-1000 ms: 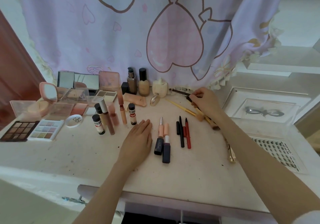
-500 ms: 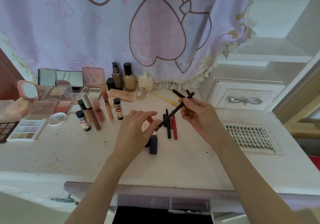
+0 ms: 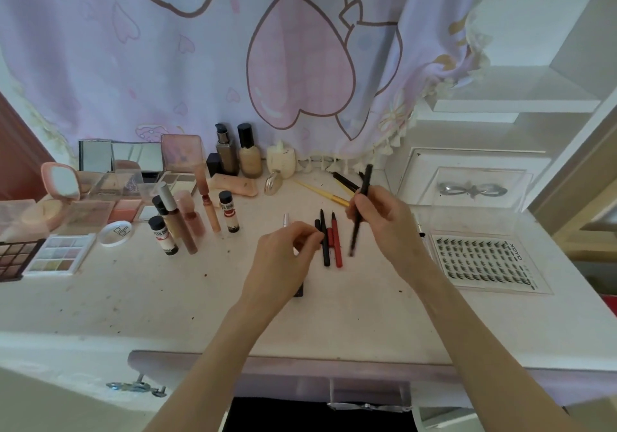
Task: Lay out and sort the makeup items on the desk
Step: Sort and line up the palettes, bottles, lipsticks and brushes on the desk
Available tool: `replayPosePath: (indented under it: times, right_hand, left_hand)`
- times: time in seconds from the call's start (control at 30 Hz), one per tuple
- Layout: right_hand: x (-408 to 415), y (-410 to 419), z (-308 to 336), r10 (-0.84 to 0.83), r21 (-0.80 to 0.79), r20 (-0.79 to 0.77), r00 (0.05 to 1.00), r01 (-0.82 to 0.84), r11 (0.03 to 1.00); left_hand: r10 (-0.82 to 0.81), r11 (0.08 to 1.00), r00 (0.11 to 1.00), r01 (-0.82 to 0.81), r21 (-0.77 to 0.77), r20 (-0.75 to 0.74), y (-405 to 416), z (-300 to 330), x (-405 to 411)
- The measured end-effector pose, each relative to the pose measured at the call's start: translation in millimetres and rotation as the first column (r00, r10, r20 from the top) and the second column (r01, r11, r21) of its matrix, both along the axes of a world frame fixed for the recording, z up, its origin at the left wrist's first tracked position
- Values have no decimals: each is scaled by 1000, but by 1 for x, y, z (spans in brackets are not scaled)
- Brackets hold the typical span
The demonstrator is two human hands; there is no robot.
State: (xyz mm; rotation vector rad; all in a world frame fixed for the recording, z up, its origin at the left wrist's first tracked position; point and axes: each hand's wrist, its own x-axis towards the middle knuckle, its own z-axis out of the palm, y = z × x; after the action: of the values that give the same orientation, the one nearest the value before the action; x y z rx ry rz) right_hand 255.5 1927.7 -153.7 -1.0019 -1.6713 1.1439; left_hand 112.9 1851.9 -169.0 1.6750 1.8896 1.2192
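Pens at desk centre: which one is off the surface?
The black pencil, held in the right hand, is tilted above the desk. The black pen and red pen lie flat, side by side.

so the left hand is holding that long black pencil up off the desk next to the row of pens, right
Not quite: the head view shows the right hand holding the long black pencil up off the desk, beside the row of pens. The left hand holds no pencil.
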Motion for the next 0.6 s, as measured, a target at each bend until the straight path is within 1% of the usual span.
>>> replayPosePath:
  times: [0.07, 0.13, 0.17, 0.2, 0.27, 0.3, 0.43, 0.6]
  right_hand:
    - [6, 0, 4, 79, 79, 178, 981, -95, 992]
    - [7, -1, 4, 148, 141, 392, 908, -218, 966]
    - [7, -2, 2, 162, 171, 467, 869, -268, 948]
    - [7, -3, 0, 174, 190, 501, 848, -303, 934]
    - [8, -4, -1, 182, 226, 499, 847, -330, 917]
    - [9, -4, -2, 172, 252, 504, 847, -335, 908]
    - [9, -5, -4, 140, 310, 529, 837, -344, 886]
    - [9, -7, -7, 157, 283, 521, 839, -343, 896]
  left_hand:
    - [4, 1000, 1000, -4, 18, -2, 3, 11, -4]
    - [-66, 998, 998, 65, 22, 6, 7, 25, -7]
    - [-106, 994, 994, 107, 15, -16, 9, 32, -8]
    - [-139, 990, 989, 140, 4, -59, 10, 38, -9]
    - [-167, 986, 977, 167, -9, -130, 12, 43, -11]
    - [-171, 985, 976, 171, -11, -134, 11, 44, -12]
    - [-142, 990, 985, 140, -24, -99, 9, 42, -11]
    - [-131, 991, 987, 127, -50, -97, 9, 41, -12]
